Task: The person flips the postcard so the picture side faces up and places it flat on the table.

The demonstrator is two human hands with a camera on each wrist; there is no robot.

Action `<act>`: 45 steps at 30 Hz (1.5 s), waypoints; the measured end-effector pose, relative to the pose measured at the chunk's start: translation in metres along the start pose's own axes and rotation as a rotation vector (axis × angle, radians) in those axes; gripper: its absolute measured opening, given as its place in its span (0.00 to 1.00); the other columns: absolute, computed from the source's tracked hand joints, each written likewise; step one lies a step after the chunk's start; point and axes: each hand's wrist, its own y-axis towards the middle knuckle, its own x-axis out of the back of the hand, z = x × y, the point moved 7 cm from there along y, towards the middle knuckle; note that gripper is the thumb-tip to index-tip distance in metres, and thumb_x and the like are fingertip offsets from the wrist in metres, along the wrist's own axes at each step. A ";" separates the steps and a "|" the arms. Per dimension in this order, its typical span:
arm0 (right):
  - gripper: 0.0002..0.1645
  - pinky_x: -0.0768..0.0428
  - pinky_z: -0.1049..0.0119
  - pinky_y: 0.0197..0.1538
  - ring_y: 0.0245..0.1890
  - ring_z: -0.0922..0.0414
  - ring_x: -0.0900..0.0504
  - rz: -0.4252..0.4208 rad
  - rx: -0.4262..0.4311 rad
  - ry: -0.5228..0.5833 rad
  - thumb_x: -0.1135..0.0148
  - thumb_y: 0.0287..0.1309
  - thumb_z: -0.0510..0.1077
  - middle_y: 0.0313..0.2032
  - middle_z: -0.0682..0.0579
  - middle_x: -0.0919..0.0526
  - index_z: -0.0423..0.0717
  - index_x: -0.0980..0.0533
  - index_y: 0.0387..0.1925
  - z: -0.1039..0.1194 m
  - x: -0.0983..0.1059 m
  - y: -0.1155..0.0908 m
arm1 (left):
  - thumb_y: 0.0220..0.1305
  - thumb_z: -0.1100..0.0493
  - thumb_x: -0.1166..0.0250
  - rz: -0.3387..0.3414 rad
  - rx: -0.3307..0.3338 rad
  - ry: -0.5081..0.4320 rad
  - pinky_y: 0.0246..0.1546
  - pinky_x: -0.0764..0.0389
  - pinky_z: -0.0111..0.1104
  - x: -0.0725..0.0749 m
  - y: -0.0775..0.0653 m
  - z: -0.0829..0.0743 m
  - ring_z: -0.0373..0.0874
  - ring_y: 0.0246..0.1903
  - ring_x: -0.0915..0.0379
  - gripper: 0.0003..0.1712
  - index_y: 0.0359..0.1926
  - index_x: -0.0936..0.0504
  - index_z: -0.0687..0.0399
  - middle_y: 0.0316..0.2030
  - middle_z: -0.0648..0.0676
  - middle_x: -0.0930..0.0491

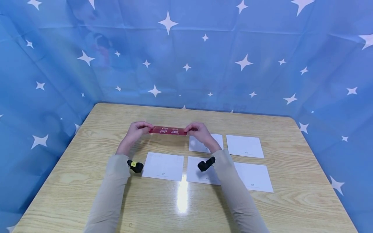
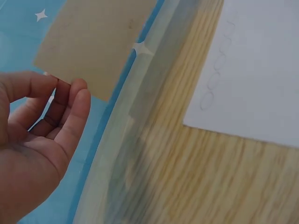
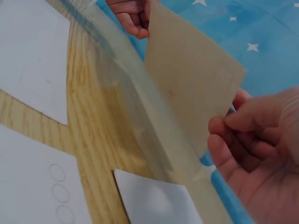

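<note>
Head view: a red card (image 1: 167, 130) with pale characters is held up above the far part of a wooden table (image 1: 87, 161), one end pinched by the left hand (image 1: 135, 132), the other by the right hand (image 1: 201, 132). The card is tipped, so its characters look squashed, and fingers cover its ends. Both wrist views show its plain tan back, cut off by the frame in the left one. Five white envelope-like papers (image 1: 163, 166) lie on the table, two in a row behind three; the right hand, right sleeve (image 1: 239, 197) and a black wrist camera (image 1: 206, 164) hide parts of three. Whether they contain anything cannot be told. Their small print is too tiny to read.
</note>
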 end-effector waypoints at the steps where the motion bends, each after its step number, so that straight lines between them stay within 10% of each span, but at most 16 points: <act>1: 0.07 0.25 0.49 0.50 0.39 0.53 0.24 0.005 -0.008 0.006 0.45 0.61 0.31 0.40 0.44 0.20 0.35 0.21 0.37 -0.002 -0.001 0.000 | 0.62 0.69 0.43 -0.002 0.012 0.017 0.45 0.25 0.33 0.000 0.000 0.001 0.40 0.40 0.27 0.11 0.45 0.20 0.69 0.46 0.62 0.22; 15: 0.18 0.21 0.65 0.43 0.42 0.53 0.23 0.076 -0.044 -0.077 0.35 0.53 0.33 0.48 0.45 0.24 0.40 0.24 0.48 -0.014 -0.015 -0.001 | 0.59 0.69 0.38 0.025 0.121 0.129 0.44 0.23 0.35 -0.004 0.000 0.022 0.54 0.49 0.27 0.21 0.55 0.24 0.62 0.53 0.64 0.27; 45: 0.18 0.24 0.68 0.37 0.30 0.55 0.27 0.118 -0.077 -0.368 0.31 0.47 0.32 0.47 0.45 0.28 0.37 0.24 0.43 -0.011 -0.035 0.000 | 0.56 0.67 0.35 0.069 0.017 0.492 0.43 0.25 0.41 -0.023 0.003 0.012 0.55 0.44 0.29 0.21 0.52 0.23 0.68 0.50 0.66 0.26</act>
